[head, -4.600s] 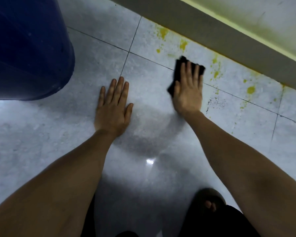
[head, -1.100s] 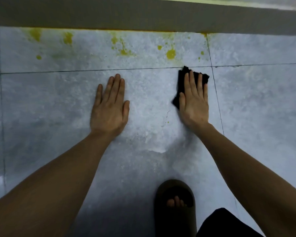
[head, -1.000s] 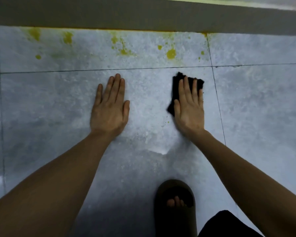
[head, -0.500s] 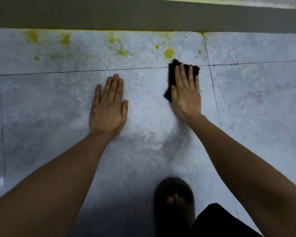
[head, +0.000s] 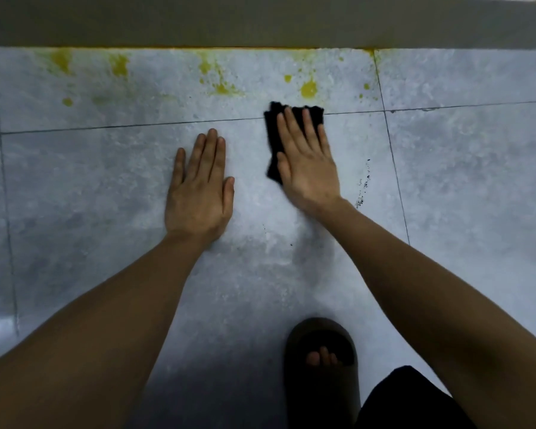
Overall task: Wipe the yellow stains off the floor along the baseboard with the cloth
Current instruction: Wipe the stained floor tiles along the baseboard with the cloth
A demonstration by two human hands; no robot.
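Observation:
Yellow stains (head: pixel 308 89) dot the pale tiled floor (head: pixel 106 187) in a band just below the grey baseboard (head: pixel 260 23), from the far left to the tile joint at right. A black cloth (head: pixel 274 134) lies flat on the floor just below the round stain. My right hand (head: pixel 307 162) presses it down with straight fingers, and the cloth shows past the fingertips and the thumb side. My left hand (head: pixel 200 188) rests flat on the floor a little to the left, fingers straight, touching nothing else.
Small black crumbs (head: pixel 363 187) are scattered on the tile right of my right hand. My foot in a dark slipper (head: pixel 321 363) stands on the floor at bottom centre, with dark clothing at the lower right edge.
My right hand slid the cloth up toward the stains, then a little back and left. Black crumbs now lie where it passed. My left hand stayed planted.

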